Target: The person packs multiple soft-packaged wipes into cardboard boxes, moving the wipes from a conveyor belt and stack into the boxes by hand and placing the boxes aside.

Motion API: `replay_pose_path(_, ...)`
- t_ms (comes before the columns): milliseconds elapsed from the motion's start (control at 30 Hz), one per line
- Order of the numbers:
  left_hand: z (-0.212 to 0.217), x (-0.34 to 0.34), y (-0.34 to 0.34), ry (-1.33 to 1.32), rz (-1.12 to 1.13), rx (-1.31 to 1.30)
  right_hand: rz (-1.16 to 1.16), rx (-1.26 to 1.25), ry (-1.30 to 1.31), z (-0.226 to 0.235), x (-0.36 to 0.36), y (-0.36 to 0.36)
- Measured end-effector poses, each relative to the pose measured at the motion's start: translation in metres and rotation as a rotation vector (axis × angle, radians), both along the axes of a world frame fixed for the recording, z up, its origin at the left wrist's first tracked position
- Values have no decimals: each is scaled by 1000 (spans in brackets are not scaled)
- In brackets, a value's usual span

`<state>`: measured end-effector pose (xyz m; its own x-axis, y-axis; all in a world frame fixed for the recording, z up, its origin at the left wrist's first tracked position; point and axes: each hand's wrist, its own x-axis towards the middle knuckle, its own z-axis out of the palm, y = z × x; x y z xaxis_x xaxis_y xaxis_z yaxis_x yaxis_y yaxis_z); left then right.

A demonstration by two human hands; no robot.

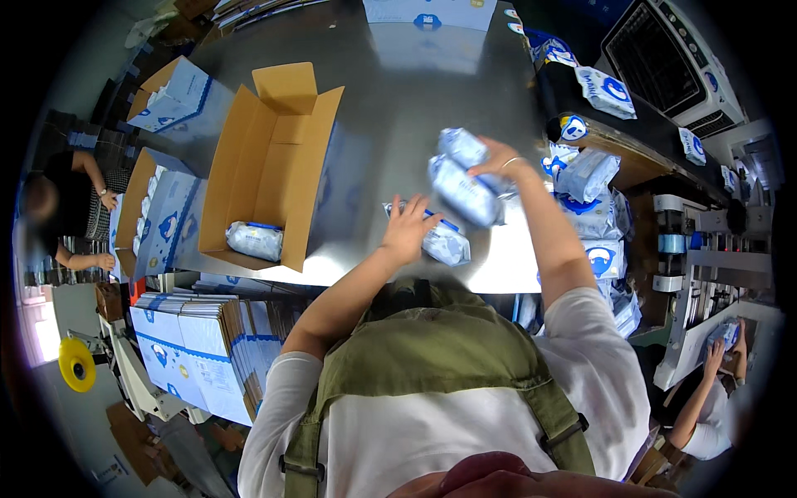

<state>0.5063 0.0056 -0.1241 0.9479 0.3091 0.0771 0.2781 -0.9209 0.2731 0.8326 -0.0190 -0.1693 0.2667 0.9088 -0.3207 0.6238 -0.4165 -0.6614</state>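
While your right hand (501,160) is lifted above the steel table (398,91), its fingers are curled round two white-and-blue wipe packs (462,176), held tilted in the air. Your left hand (407,230) lies with fingers spread flat on a third wipe pack (444,242) resting on the table. To the left stands an open cardboard carton (270,158) with one pack (255,240) inside.

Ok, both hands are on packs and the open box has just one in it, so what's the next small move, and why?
Probably carry the two stacked packs in the right hand leftward, into the open cardboard box. They are already lifted off the metal table, the box holds only one pack, and the left hand merely rests on another pack.
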Motion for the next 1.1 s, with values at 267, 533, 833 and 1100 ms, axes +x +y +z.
replay_pose_path(267,-17,-31,-36,37,187,-55,122,-73,-69,36,-92,9)
replay_pose_path(533,10,16,-44,289,142,-57,74,176,-916,73,102,37)
replay_pose_path(833,16,10,-67,207,559,-183,-112,32,-576,22,167,103)
replay_pose_path(1100,-43,-26,-80,-485,1456,-1940,-33,-191,793,-29,15,67)
